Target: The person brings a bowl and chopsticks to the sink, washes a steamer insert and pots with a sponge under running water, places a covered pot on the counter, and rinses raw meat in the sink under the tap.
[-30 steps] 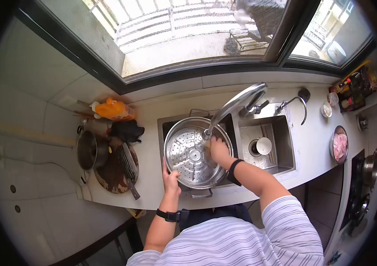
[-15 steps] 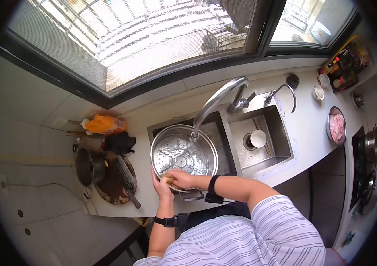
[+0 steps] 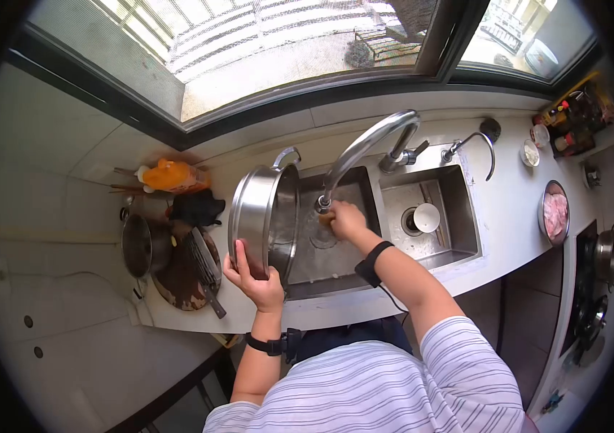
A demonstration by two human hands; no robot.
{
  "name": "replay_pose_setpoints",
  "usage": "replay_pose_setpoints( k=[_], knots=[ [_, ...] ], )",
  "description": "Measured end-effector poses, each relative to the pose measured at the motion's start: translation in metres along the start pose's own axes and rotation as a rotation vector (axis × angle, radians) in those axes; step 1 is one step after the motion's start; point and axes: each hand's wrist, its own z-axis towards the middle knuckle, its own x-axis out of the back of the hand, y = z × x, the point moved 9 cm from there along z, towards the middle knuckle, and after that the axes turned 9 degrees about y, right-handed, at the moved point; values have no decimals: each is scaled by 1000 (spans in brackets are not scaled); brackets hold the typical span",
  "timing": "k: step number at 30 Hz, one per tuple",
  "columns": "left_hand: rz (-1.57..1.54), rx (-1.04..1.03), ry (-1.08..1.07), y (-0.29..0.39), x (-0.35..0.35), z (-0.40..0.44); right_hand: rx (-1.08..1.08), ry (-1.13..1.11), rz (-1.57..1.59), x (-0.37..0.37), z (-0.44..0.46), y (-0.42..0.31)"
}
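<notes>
My left hand [image 3: 253,283] grips the lower rim and side of a stainless steel steamer pot [image 3: 251,209]. The pot is tipped up on its side at the left edge of the large sink basin [image 3: 350,278], its opening turned to the right and one loop handle at the top. Under the curved faucet [image 3: 375,133], my right hand [image 3: 349,219] is closed around a small tan scrubber [image 3: 327,217]; its exact kind is hard to make out. Water runs into the basin there. Fingers of my right hand partly cover the scrubber.
To the right, a smaller basin [image 3: 458,216] holds a white bowl [image 3: 426,217]. Left of the sink are a cleaver [image 3: 204,267] on a round chopping board [image 3: 177,281], a dark pot [image 3: 137,245] and an orange bottle [image 3: 170,175]. A bowl of raw meat [image 3: 555,214] stands far right.
The steamer pot has gone from lying face up over the basin to tipped on its side, further left. My right hand has left its rim and moved up and right under the faucet.
</notes>
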Motion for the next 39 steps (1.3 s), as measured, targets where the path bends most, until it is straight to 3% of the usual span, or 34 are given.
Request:
replay_pose_setpoints(
  k=[1, 3, 4, 6, 7, 11, 13, 17, 22, 24, 26, 29, 31, 34, 37, 38, 39],
  knots=[
    [56, -65, 10, 8, 5, 3, 2, 1, 4, 9, 4, 0],
    [51, -137, 20, 17, 13, 7, -290, -124, 218, 10, 6, 24],
    [46, -206, 27, 25, 17, 8, -289, -124, 217, 7, 7, 28],
    [54, -253, 6, 34, 27, 13, -703, -204, 1193, -21, -1, 35],
    [49, -320, 11, 42, 32, 14, -817, -241, 1309, -28, -3, 36],
    [30, -469, 27, 66, 51, 19, -980, -261, 1402, -47, -8, 30],
    [45, -535, 50, 79, 60, 21, -958, -302, 1668, -64, -6, 11],
    [53, -567, 82, 95, 76, 24, -922, -74, 1730, -70, 0, -2],
    [31, -560, 116, 107, 89, 25, -962, -7, 1736, -91, 15, 5],
    [48, -565, 126, 110, 93, 25, -911, -83, 1759, -90, 23, 0],
    [31, -557, 99, 105, 97, 24, -933, 22, 1635, -89, 27, 6],
    [81, -552, 94, 109, 100, 24, -1106, -21, 1590, -74, 12, 13],
    [69, -523, 95, 112, 100, 25, -909, -540, 1941, -51, 7, -42],
    [35, -501, 79, 112, 100, 28, -881, -531, 1758, -73, 7, -32],
    [-6, -483, 87, 105, 96, 28, -676, -281, 1621, -56, 16, -23],
    [-4, -495, 85, 107, 96, 27, -679, -306, 1574, -63, 16, -16],
    [15, -526, 59, 111, 92, 26, -870, -289, 1625, -74, 11, -5]
  ],
)
